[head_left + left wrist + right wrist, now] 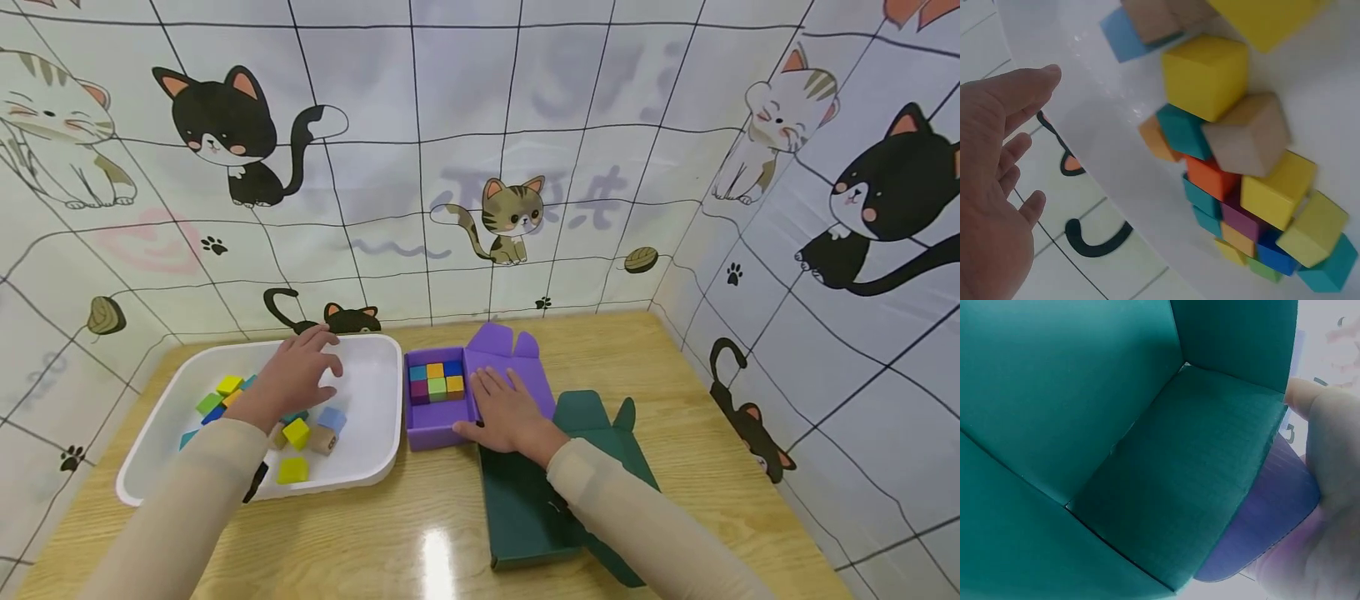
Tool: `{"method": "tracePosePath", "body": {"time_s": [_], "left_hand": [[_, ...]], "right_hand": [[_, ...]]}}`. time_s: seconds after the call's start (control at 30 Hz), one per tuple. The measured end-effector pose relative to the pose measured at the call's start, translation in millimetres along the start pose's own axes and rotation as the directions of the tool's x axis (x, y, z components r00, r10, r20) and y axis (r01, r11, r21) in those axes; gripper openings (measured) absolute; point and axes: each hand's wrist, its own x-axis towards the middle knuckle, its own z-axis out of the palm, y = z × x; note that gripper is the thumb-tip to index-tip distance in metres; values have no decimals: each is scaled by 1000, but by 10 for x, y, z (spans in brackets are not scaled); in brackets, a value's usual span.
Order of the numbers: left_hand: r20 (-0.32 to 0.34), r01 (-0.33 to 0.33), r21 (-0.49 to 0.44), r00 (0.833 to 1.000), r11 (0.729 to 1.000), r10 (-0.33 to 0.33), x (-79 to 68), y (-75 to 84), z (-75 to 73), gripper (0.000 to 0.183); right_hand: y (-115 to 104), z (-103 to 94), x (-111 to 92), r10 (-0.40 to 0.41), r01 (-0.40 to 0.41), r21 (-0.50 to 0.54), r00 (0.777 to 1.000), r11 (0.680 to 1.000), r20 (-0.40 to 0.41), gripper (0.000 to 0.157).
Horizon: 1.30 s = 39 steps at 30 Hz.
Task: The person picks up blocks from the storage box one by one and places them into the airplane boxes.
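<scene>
Six cubes sit in the purple box while one hand hovers over the tray

From where I stand, a person in beige sleeves (183, 492) has both arms stretched over a wooden worktop (390, 542). The left hand (288, 375) hangs above the white tray (369, 400) on the left, its fingers loosely bent and free of any cube. Below it, coloured cubes lie scattered in the tray, bunched toward the left and the near middle. A yellow cube (292, 470) rests at the near side, with a wood-toned cube (322, 440) and a light blue cube (332, 419) just beyond it.

Right of the tray stands the purple box (447, 414), its lid (531, 371) folded out to the right. Inside, six small cubes (437, 384) fit together in two rows of three at the far part, and the purple floor shows on the near side. The right hand (510, 412) lies flat along the lid's left edge, fingers straight and grasping nothing; that hand is washed out from its own wrist, so I can't say whether the thumb touches the box wall.

Nearer and to the right, a dark green box (522, 508) lies unfolded beneath the right forearm. A white covering printed with cartoon cats (513, 217) hangs behind everything.
</scene>
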Motion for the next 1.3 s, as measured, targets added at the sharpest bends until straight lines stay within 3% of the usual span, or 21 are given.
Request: {"method": "tracePosePath", "body": {"time_s": [0.43, 1.1, 1.3], "left_hand": [[87, 4, -45, 996, 999, 0, -236, -146, 159, 24], [109, 37, -69, 994, 997, -29, -217, -100, 266, 22], [112, 43, -34, 993, 998, -39, -185, -81, 284, 20]], "right_hand": [[-7, 5, -15, 5, -5, 6, 1000, 1000, -3, 87], [3, 38, 24, 5, -5, 8, 1000, 1000, 9, 86], [3, 31, 28, 12, -12, -5, 1000, 1000, 21, 87]]}}
